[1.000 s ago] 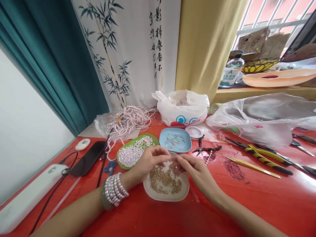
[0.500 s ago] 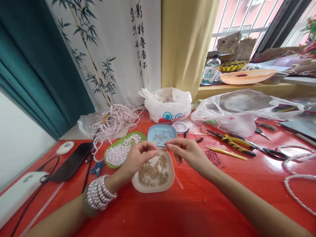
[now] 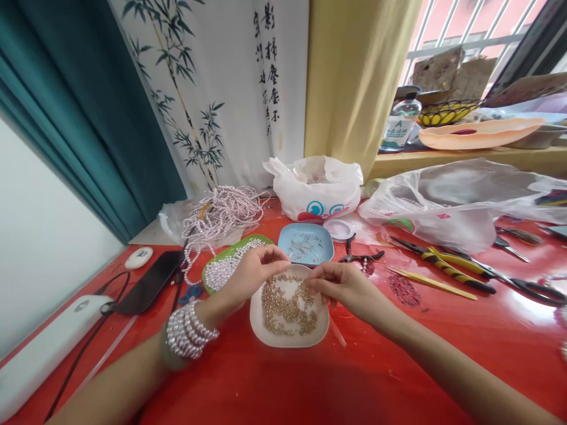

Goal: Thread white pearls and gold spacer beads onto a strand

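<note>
A white dish (image 3: 290, 340) with many small gold beads (image 3: 287, 310) lies on the red table. My left hand (image 3: 261, 268) is over its upper left edge, thumb and forefinger pinched on something too small to make out. Above the dish's upper right side, my right hand (image 3: 343, 286) has its fingertips pinched together near the beads; what they hold is hidden. Behind the dish sits a blue tray (image 3: 305, 243) of small metallic pieces. A green tray (image 3: 210, 288) of pearly beads is partly covered by my left hand.
Strung pearls (image 3: 225, 215) lie at the back left, beside a phone (image 3: 150, 283). A white plastic bag (image 3: 316, 189) stands behind the trays. To the right are yellow tweezers (image 3: 434, 283), pliers (image 3: 447, 265) and scissors (image 3: 509, 277).
The view has shifted, so the table items appear further right. My hands have moved slightly apart, and my right hand is lower, closer to the gold beads.
</note>
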Motion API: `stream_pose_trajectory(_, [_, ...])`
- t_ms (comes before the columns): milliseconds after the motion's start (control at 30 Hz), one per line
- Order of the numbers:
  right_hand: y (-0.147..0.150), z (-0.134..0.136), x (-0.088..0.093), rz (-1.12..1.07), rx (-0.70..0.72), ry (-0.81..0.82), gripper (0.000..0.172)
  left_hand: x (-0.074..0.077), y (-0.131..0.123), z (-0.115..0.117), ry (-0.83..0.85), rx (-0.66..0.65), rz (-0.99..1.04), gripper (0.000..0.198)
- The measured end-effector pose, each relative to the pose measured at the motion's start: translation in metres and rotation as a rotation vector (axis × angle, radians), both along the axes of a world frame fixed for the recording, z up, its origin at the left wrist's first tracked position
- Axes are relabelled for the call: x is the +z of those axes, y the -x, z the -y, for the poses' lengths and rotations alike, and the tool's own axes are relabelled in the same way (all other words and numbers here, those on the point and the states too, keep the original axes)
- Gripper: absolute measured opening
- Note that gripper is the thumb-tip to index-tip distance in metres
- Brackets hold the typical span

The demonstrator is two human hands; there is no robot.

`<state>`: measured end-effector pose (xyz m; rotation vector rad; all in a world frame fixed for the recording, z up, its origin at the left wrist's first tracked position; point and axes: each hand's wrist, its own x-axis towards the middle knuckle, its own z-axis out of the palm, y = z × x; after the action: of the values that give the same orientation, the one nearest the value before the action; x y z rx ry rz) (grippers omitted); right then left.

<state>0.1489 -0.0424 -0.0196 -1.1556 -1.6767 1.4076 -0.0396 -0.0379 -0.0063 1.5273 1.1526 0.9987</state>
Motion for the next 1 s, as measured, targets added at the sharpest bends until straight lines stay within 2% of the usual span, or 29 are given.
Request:
stream_pose_trajectory(167, [-0.001,-0.004,-0.005,0.071,-0.055,-0.031,0.011,-0.007,0.015,-0.011,-0.118,-0.153,-0.330,0.009])
stream_pose_trajectory(300, [0.001,-0.004,-0.008,0.057,-0.043,-0.016,0.008,-0.019,0.014,-0.008,-0.240,-0.217,-0.456,0.013])
stream_pose_trajectory(433, [0.003,-0.003,-0.012,0.029,-0.009,-0.028,0.009,-0.029,0.011,-0.004,-0.394,-0.187,-0.554,0.010])
stream_pose_trajectory(567, [0.001,-0.003,-0.012,0.044,-0.019,-0.048,0.010,-0.033,0.011,-0.002,-0.454,-0.149,-0.552,0.014])
stream_pose_trajectory(833, [-0.010,-0.015,-0.003,0.044,-0.100,-0.095,0.010,-0.031,0.009,0.001,-0.470,-0.149,-0.624,0.013])
stream_pose_trajectory(1000, [-0.018,-0.021,-0.001,0.039,-0.166,-0.104,0.010,-0.029,0.004,0.003,-0.435,-0.160,-0.754,0.012])
